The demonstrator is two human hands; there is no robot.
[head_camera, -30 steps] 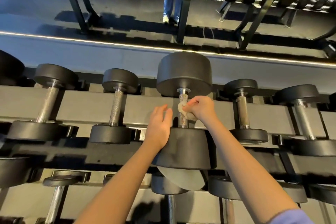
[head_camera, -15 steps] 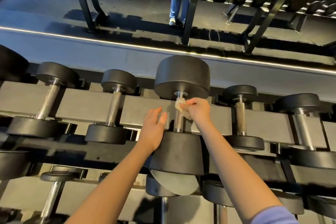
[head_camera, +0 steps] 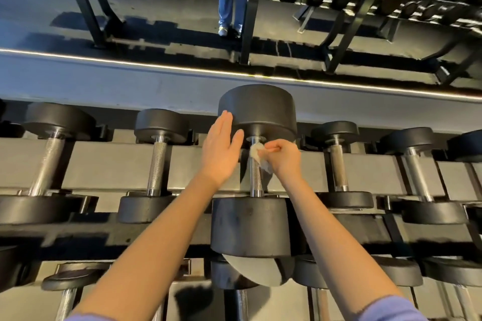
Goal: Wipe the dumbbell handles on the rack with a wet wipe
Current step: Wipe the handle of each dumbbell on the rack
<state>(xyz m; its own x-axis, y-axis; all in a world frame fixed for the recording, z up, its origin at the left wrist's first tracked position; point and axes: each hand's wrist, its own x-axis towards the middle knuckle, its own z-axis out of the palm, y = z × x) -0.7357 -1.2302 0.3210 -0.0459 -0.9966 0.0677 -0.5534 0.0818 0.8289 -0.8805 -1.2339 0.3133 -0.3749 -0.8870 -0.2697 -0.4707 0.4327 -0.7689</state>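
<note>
A large black dumbbell [head_camera: 251, 227] lies on the rack [head_camera: 114, 164] in the middle of the view, its knurled steel handle [head_camera: 256, 177] running away from me. My right hand [head_camera: 285, 157] pinches a crumpled white wet wipe [head_camera: 258, 155] against the far end of that handle, just under the far weight head [head_camera: 260, 109]. My left hand [head_camera: 221, 151] is flat with straight fingers, its fingertips touching the left side of the far head.
Smaller dumbbells lie on either side, with handles on the left [head_camera: 157, 167] and right [head_camera: 339, 169]. A lower tier of dumbbells [head_camera: 396, 272] shows beneath. A mirror behind reflects another rack and a person's legs [head_camera: 230, 5].
My left hand has lifted off the near weight head and moved up to the far head. My right hand with the wipe has slid up the handle to its far end.
</note>
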